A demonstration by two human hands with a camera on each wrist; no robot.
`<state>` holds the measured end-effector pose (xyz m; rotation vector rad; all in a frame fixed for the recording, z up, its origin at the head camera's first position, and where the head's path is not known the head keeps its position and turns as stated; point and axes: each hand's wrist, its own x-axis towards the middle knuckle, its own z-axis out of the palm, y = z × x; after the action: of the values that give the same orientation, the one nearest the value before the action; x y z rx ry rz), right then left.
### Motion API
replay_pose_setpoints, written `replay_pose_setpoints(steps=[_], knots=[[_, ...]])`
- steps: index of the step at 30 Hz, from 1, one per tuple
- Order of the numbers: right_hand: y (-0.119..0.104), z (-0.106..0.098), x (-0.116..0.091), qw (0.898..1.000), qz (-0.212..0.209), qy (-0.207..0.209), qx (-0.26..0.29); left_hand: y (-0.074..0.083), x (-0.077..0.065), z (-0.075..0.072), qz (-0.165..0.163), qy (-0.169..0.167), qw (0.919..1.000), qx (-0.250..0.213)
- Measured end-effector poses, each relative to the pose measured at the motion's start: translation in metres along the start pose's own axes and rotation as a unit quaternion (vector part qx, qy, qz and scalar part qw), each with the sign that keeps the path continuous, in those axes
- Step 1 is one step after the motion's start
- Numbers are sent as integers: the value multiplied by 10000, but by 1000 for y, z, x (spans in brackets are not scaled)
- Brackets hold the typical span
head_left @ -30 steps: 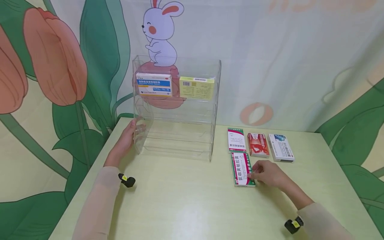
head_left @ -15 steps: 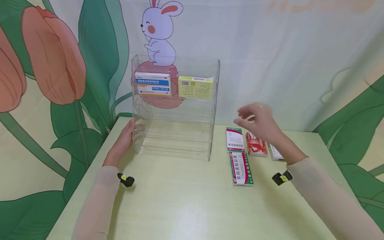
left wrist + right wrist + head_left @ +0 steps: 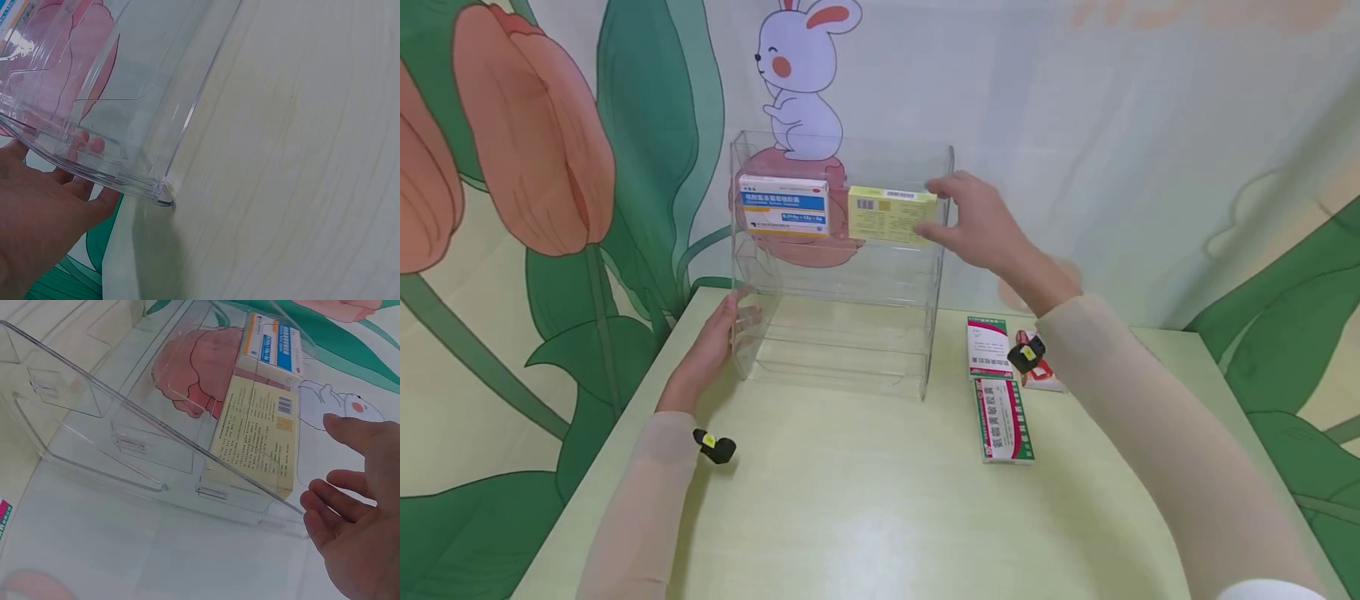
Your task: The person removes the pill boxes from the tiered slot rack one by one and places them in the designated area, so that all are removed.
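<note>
A clear acrylic display rack (image 3: 842,333) stands on the table. My left hand (image 3: 711,337) grips its left side, and the fingertips (image 3: 95,145) show through the clear plastic in the left wrist view. On the top tier sit a white-and-blue medicine box (image 3: 784,207) and, to its right, a yellow medicine box (image 3: 891,218). My right hand (image 3: 977,218) is at the rack's upper right edge beside the yellow box, thumb and fingers apart, holding nothing. In the right wrist view the fingers (image 3: 337,503) are close to the rack's edge; whether they touch it I cannot tell.
Two green-and-white medicine boxes lie right of the rack, a rear one (image 3: 988,348) and a front one (image 3: 1003,421). Behind them a red box (image 3: 1047,379) is partly covered by the right wrist camera (image 3: 1026,354). A patterned curtain (image 3: 1112,167) hangs behind the table.
My right hand has left the front green-and-white box, rising and moving left to the rack's upper right edge. That box stays on the table. My left hand has stayed at the rack's side.
</note>
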<state>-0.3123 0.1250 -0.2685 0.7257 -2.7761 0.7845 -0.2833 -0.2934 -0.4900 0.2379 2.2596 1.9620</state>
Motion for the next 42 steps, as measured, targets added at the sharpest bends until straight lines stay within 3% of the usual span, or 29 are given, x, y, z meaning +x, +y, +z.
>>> replay_pose_setpoints(steps=[6,12,24,32,37,42], knots=[[-11,11,27,9972,97,-386,-625,0,0,0,-14,-29,10000,49],[-20,21,39,9935,136,-545,-995,-1,1,-1,-60,-10,9999,89],[-26,38,50,9802,-15,-179,-1974,0,0,-2,-54,42,9999,84],[-20,39,51,9856,13,15,-1690,0,2,0,-42,5,10000,17],[-17,33,48,9902,-18,21,-1398,-2,4,1,-54,-25,10000,-37],[-18,22,42,9929,-212,306,-1125,-3,3,-1,-23,-29,10000,-29]])
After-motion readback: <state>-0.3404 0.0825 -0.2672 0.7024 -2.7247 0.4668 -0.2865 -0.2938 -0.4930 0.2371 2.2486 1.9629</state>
